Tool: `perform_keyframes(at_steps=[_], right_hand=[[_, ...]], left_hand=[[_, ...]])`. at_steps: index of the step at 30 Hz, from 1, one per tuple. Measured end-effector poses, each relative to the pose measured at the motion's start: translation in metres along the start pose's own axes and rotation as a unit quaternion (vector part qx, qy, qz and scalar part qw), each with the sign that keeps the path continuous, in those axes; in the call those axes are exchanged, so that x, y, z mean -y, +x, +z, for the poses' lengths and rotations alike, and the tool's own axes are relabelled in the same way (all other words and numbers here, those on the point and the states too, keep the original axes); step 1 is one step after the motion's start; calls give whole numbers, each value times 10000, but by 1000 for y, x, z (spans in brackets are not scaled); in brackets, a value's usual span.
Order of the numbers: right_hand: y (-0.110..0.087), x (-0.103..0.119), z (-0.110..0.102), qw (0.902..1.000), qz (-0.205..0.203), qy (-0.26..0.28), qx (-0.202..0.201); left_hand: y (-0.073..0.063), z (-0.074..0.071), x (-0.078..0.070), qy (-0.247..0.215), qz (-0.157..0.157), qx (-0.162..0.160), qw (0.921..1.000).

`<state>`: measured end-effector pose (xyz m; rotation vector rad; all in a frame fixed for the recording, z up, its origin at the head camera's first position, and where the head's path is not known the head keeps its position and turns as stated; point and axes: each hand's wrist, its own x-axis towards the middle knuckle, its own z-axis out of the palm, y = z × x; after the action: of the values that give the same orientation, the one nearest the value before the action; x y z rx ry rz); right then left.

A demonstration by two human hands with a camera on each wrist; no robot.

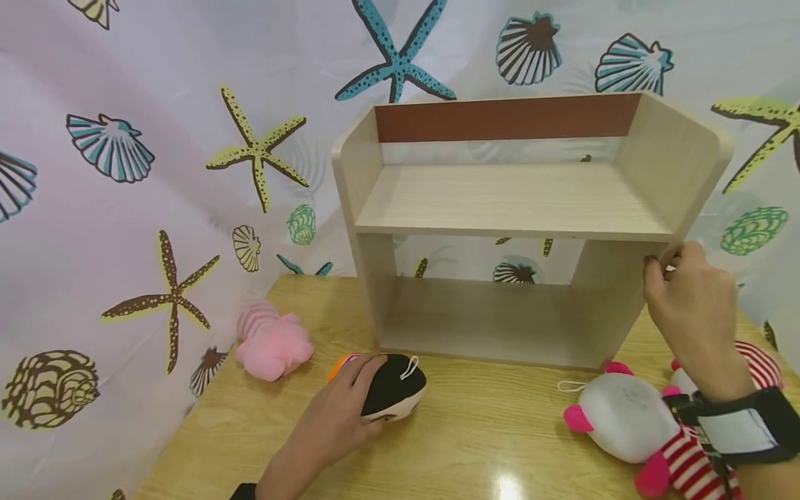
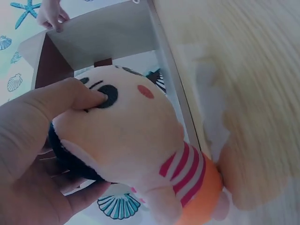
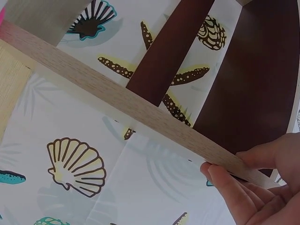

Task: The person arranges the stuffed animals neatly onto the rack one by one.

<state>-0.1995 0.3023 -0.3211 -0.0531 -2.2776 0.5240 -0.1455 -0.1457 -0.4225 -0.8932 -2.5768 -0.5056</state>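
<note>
My left hand (image 1: 331,420) grips a plush doll (image 1: 395,382) by its head, low over the table in front of the shelf's left end. The left wrist view shows the doll's peach face (image 2: 136,119), black hair, pink-striped shirt and orange bottom, with my thumb pressed on the face by one eye. At the other side, my right hand (image 1: 696,305) pinches the front edge of the right side panel of a small wooden shelf (image 1: 519,201). In the right wrist view, thumb and fingers lie on opposite faces of that panel (image 3: 122,101).
A pink plush toy (image 1: 275,344) lies on the table (image 1: 487,430) left of the shelf. Near the right forearm lie a grey-white plush with red stripes (image 1: 628,417) and another striped plush (image 1: 759,364). A curtain with starfish and shells (image 1: 181,62) hangs behind and at the left.
</note>
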Motion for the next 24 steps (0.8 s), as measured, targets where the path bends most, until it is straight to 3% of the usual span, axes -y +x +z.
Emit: perform_keyframes(at_steps=[4,9,24], right_hand=[[1,1,-1,10000,3,-16,-27],[0,1,-1,9999,93,-4,104],[-2,1,-1,9996,183,-49,191]], left_hand=[[6,-4,-3,-582,-366,170,9975],[10,-8,-8,-1282,-841,345,9876],[32,-8,-13,-2986,-1075,62,9483]])
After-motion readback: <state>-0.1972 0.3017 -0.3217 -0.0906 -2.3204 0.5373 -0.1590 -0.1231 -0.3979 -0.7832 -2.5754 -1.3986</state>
